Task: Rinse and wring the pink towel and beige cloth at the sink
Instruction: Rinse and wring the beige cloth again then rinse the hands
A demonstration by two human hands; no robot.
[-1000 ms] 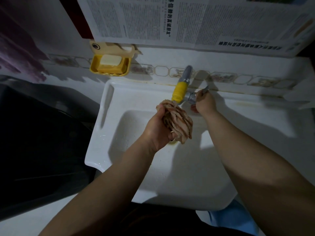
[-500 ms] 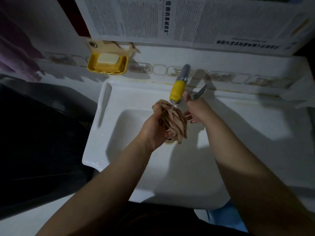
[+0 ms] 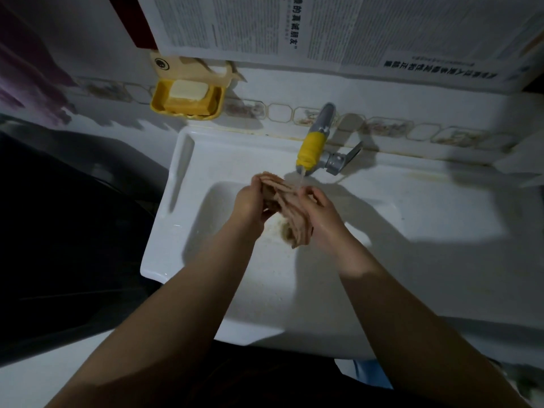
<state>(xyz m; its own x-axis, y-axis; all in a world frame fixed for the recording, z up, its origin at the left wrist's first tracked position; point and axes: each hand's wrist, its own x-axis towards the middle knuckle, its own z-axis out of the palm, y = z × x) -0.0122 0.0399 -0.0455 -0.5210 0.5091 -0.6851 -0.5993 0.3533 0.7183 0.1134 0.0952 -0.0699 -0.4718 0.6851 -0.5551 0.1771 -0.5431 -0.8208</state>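
Observation:
A bunched pinkish-beige cloth (image 3: 290,212) hangs over the white sink (image 3: 426,219), right under the yellow-tipped tap (image 3: 310,150). Water runs from the tap onto the cloth's top. My left hand (image 3: 250,203) grips the upper left part of the cloth. My right hand (image 3: 319,210) holds its right side, fingers curled around the folds. The cloth's lower end dangles above the basin. Only one cloth shows in the head view.
The tap's grey lever (image 3: 348,156) sticks out to the right. A yellow soap dish (image 3: 185,98) with a pale bar hangs on the wall at the back left. Newspaper (image 3: 353,28) covers the wall above. A dark surface (image 3: 64,231) lies left of the sink.
My right hand left the tap lever and came down onto the cloth. Water now runs from the tap. The left hand kept its hold, shifting slightly lower.

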